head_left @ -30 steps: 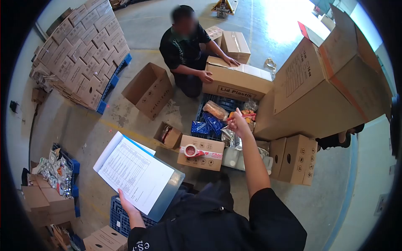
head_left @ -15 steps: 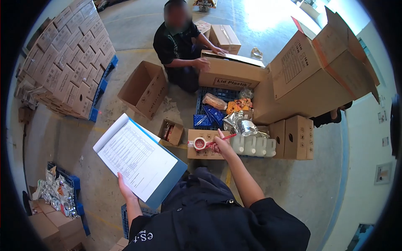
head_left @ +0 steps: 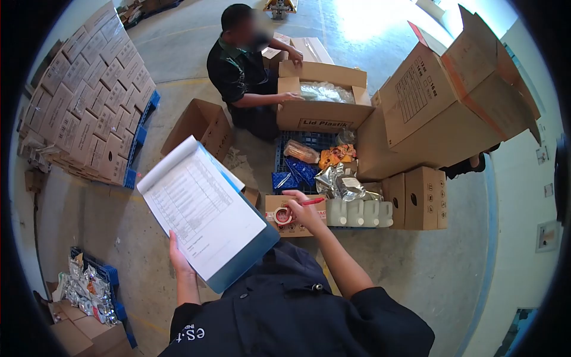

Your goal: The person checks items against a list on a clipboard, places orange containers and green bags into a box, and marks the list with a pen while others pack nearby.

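Wearer: dark navy/blk work shirt [head_left: 285,324], heavy fabric, creased across the chest. Short slvs: R sleeve [head_left: 386,309] ends abt the elbow w/ a wide opening; L sleeve [head_left: 185,318] likewise. White lettering [head_left: 191,335] on L shoulder area, reads approx "ES.+", rest cut off at frame edge. One small round button [head_left: 313,287] on front flap, seam beside it. Forearms bare; left hand [head_left: 178,257] & right hand [head_left: 302,211] bare too.
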The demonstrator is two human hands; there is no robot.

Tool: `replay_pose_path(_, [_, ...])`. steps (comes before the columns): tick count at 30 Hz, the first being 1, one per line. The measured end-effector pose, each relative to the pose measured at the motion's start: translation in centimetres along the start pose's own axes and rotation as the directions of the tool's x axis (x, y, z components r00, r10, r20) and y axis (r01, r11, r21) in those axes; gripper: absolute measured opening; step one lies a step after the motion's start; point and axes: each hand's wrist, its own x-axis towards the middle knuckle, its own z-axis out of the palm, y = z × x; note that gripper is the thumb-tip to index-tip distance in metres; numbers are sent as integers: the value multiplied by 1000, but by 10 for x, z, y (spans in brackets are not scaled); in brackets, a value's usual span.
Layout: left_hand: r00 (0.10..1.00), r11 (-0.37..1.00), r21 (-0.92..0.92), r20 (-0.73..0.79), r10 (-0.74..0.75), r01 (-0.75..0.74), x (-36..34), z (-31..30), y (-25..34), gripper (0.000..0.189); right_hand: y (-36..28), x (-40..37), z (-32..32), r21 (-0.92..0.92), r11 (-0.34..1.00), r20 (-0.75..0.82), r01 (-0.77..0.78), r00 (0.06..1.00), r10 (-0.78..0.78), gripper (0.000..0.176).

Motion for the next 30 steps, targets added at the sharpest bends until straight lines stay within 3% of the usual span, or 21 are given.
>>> replay_pose_path(3, [999,999,50,51,4,-7,21,10,4,53,-15,6,5,73,992,-35,104,994,-102,26])
replay_pose_path(8, [997,999,34,78,-21,18,38,40,-6,53,-24,11,-1,-83,966,-100,246,962,-254,22])
replay_pose_path(13, [993,998,-17,105,-60,62,48,48,-8,53,-50,11,4,-77,963,-90,257,961,-263,19])
replay_pose_path(15, [996,999,30,83,-44,42,56,36,-5,53,-66,13,9,-320,849,-103,421,875,-473,17])
replay_pose_path(17, [991,997,25,112,-74,72,59,41,3,53,-75,15,16,-395,832,-108,391,879,-464,15])
replay_pose_path(19, [988,996,1,122,-90,90,62,40,1,53,-75,20,27,-287,879,-259,381,852,-454,16])
replay_pose_path(20, [989,995,-2,113,-100,101,63,34,1,51,-80,20,35,-96,936,-270,339,896,-352,19])
replay_pose_path(21, [989,994,0,100,-106,107,65,28,5,50,-87,23,43,-50,931,-268,363,893,-362,23])
replay_pose_path(25, [998,998,-17,15,-62,62,64,25,18,48,-94,34,63,-17,960,-172,279,945,-278,29])
replay_pose_path(27, [998,998,57,59,-38,35,65,25,32,47,-99,37,79,-13,961,-150,277,950,-275,28])
replay_pose_path(30, [999,999,45,35,-5,3,69,21,46,46,-95,44,98,-88,983,12,160,987,-160,25])
